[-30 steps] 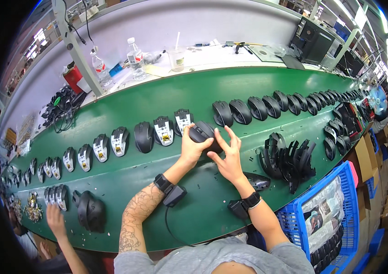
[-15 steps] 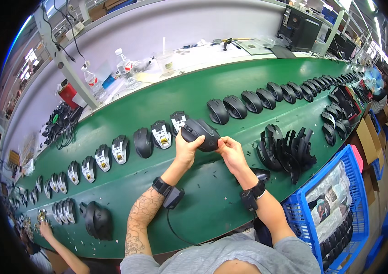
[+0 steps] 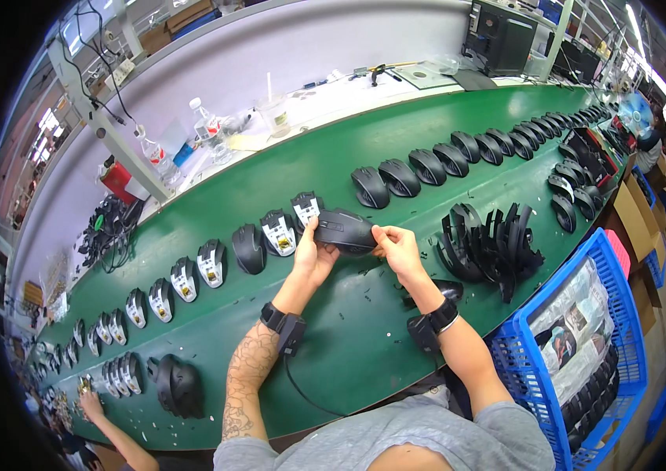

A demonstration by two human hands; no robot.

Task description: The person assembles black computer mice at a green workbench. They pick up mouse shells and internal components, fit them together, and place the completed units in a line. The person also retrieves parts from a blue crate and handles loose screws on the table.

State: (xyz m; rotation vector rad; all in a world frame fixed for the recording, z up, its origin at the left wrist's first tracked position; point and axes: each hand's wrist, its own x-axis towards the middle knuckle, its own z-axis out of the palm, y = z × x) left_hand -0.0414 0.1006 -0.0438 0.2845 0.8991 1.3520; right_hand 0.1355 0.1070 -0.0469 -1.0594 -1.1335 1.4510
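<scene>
Over the green workbench I hold a black computer mouse [image 3: 346,233] between both hands, its dark upper side in sight. My left hand [image 3: 315,257] is closed around its left end, with some fingers hidden under it. At its right end, my right hand [image 3: 398,250] pinches the edge between thumb and fingers. Just beyond the held mouse lies an open mouse body [image 3: 306,207] with a silvery-white inside. Another one [image 3: 279,234] and a black-covered mouse [image 3: 250,250] lie to its left. Below my right hand is a black shell part [image 3: 447,290], partly hidden by my forearm.
A row of black mice [image 3: 427,166] runs to the far right. Curved black shell pieces [image 3: 478,247] are piled right of my hands. A blue basket [image 3: 517,345] stands at the bench's right edge. At lower left are stacked black shells [image 3: 178,386] and another person's hand [image 3: 91,404].
The held mouse has turned and tipped, so it lies flatter. My left thumb has moved from across its side to its left end. The whole view has shifted slightly.
</scene>
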